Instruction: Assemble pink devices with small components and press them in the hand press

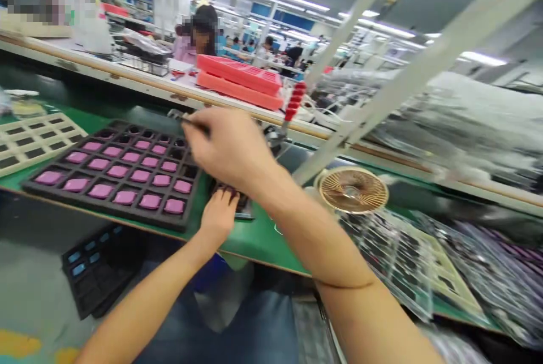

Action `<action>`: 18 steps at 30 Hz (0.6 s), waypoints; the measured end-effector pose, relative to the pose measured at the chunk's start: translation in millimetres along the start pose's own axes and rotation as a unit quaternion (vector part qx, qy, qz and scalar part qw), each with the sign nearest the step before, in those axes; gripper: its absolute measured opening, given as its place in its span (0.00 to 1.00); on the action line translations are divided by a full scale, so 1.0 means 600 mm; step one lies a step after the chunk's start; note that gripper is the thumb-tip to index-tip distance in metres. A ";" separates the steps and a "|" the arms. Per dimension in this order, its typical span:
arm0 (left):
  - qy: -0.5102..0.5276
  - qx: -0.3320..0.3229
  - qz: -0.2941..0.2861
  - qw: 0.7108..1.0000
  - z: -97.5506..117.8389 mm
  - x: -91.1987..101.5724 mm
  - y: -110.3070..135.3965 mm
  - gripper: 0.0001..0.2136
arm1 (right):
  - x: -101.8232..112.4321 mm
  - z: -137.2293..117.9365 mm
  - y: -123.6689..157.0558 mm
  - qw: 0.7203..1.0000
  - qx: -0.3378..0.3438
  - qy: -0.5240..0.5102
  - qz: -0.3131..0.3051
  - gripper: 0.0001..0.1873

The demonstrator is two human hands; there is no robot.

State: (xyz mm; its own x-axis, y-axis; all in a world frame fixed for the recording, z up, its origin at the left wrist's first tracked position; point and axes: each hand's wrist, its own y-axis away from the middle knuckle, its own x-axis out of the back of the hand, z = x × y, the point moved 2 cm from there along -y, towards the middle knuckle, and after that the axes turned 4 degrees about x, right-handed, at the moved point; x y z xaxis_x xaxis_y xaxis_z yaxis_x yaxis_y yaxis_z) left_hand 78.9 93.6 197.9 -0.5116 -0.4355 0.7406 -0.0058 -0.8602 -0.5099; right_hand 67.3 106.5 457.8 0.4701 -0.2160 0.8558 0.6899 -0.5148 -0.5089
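Observation:
My right hand [231, 146] is raised over the bench beside the foam tray, closed, with a thin dark stick-like piece [195, 124] between thumb and fingers; blur hides its kind. Lower down, my left hand [219, 211] has its fingers bent together on a dark part in a small flat fixture [245, 212]. The fingers cover most of that part. Left of both hands lies the black foam tray [186, 214], with rows of pink squarish pieces [125, 197] in its pockets. Several far pockets look dark. A toggle clamp with a red handle [296, 101] stands behind my right wrist.
Stacked red trays [240, 84] sit on the ledge behind. A small round fan [353, 190] and clear plastic trays [394, 256] are at the right. A cream tray [40, 137] lies far left. A slanted white post [382, 98] crosses the right side. People sit beyond.

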 end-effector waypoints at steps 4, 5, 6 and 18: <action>0.038 -0.013 0.001 0.999 -0.009 -0.005 -0.005 0.24 | 0.132 0.128 0.045 0.980 -0.041 0.080 0.175 0.23; 0.044 -0.014 0.003 0.999 -0.010 -0.002 -0.005 0.25 | 0.142 0.166 0.045 0.977 -0.047 0.086 0.188 0.24; 0.049 -0.014 0.005 0.999 -0.010 0.002 -0.004 0.25 | 0.145 0.199 0.042 0.976 -0.049 0.086 0.195 0.25; 0.156 0.071 0.069 0.983 -0.028 0.229 0.160 0.20 | -0.005 0.158 0.217 0.939 0.045 -0.015 0.340 0.09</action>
State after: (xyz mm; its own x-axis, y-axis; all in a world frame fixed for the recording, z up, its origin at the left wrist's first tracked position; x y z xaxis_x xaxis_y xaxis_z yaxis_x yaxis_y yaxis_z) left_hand -6.5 -44.5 243.2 -0.7379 -0.4671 0.4871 0.1905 -0.8366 -0.5136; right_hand 207.7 118.7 380.1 0.8334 -0.4445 0.3284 0.2683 -0.1941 -0.9436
